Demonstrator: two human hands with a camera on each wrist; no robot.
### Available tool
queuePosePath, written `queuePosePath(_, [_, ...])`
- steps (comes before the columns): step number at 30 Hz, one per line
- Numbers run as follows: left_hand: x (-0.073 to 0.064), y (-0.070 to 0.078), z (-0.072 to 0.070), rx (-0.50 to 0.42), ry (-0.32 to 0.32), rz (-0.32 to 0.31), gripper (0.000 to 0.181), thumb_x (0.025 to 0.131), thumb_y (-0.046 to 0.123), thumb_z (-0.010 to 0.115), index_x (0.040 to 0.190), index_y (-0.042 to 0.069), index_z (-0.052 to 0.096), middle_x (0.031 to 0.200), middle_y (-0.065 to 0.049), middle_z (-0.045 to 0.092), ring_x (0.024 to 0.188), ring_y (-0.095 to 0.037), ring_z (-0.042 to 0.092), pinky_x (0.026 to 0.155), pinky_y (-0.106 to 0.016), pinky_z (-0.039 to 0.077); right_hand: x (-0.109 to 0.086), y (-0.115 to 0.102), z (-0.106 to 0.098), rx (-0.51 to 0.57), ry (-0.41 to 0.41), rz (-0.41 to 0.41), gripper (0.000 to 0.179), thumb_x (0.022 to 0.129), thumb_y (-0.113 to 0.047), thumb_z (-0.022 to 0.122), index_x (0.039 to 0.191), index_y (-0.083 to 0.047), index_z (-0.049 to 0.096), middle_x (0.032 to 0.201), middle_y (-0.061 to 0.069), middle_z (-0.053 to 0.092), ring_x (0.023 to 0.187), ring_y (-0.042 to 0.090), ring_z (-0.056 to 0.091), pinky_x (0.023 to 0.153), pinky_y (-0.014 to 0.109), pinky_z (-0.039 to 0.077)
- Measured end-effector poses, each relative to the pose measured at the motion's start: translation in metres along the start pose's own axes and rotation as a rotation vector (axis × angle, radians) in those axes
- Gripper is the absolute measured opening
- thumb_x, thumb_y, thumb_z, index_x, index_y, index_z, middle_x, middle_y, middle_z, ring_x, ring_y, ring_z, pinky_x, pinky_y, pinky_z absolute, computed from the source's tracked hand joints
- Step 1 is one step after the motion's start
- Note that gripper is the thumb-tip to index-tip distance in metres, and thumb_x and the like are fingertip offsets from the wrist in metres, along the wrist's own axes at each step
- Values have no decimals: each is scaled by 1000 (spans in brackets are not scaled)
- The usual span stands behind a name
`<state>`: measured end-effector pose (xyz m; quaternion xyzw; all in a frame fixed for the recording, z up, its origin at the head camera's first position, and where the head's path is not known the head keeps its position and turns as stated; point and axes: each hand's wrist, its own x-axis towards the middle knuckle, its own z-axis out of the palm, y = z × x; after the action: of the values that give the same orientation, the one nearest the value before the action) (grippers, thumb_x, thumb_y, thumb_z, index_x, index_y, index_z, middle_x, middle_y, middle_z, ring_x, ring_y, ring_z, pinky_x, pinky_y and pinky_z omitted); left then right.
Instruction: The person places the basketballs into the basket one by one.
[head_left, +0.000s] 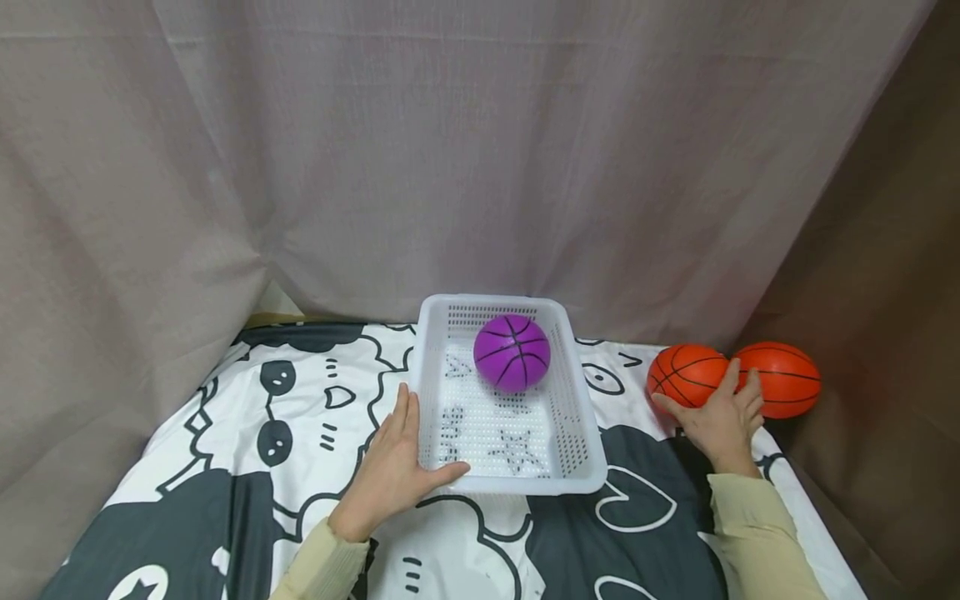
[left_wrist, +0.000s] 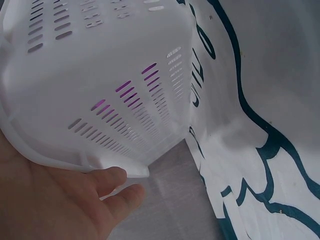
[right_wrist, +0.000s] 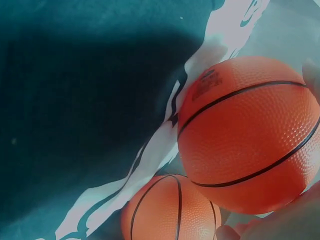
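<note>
A white plastic basket [head_left: 513, 486] sits on the patterned cloth with a purple toy basketball [head_left: 512, 353] inside, toward its far end. My left hand [head_left: 396, 467] is at the basket's near left corner, fingers straight along the left wall and thumb stretched over the front rim. Through the wall slots in the left wrist view, purple shows. On the right, my right hand [head_left: 723, 421] spans the left orange basketball [head_left: 686, 375], thumb on its near left side and fingers by its right side. Another orange basketball [head_left: 780, 379] lies close beside it, partly behind the fingers.
The black-and-white cartoon cloth [head_left: 315, 400] covers the surface under the basket. A grey-beige curtain [head_left: 465, 167] hangs along the back, and a darker brown curtain [head_left: 885, 333] borders the right side. Both orange balls lie near the cloth's far right edge.
</note>
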<state>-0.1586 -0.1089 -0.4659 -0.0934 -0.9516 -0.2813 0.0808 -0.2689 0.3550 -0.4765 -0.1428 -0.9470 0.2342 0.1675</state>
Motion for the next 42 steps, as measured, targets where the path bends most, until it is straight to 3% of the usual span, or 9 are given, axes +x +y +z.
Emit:
queuePosePath(3, [-1, 0, -1, 3, -5, -3, 130, 69, 84, 58, 152, -6, 13, 160, -20, -1, 142, -43, 20, 111, -55, 26, -2, 1, 2, 25, -27, 0, 131, 70, -55, 80, 155, -5, -7, 157, 28, -9, 140, 51, -1, 103, 75, 9])
queuePosePath(7, [-1, 0, -1, 4, 0, -1, 130, 69, 84, 57, 152, -5, 13, 160, -20, -1, 141, -45, 21, 111, -55, 26, -2, 1, 4, 87, -4, -3, 126, 72, -47, 83, 153, -4, -3, 156, 27, 0, 139, 50, 6, 105, 73, 13])
queuePosePath(18, [-2, 0, 2, 0, 6, -2, 130, 69, 84, 57, 152, -6, 13, 160, -21, -2, 142, -43, 20, 111, -55, 26, -7, -3, 6, 151, 135, -53, 115, 70, -41, 86, 152, -4, 14, 145, 27, 24, 131, 43, 21, 101, 62, 24])
queuePosePath(27, [-1, 0, 1, 8, 6, -2, 130, 69, 85, 55, 153, -5, 11, 160, -20, -1, 140, -45, 22, 112, -54, 26, -18, -24, -12, 191, 134, -35, 114, 70, -49, 84, 154, -12, 16, 146, 22, 26, 132, 39, 20, 95, 66, 32])
queuePosePath(42, [-1, -1, 1, 1, 9, 0, 130, 69, 85, 56, 152, -5, 12, 160, -20, -1, 141, -44, 21, 112, -53, 25, -49, -71, -43, 305, 158, -197, 106, 68, -37, 88, 153, -25, 25, 148, 12, 28, 132, 30, 23, 88, 65, 41])
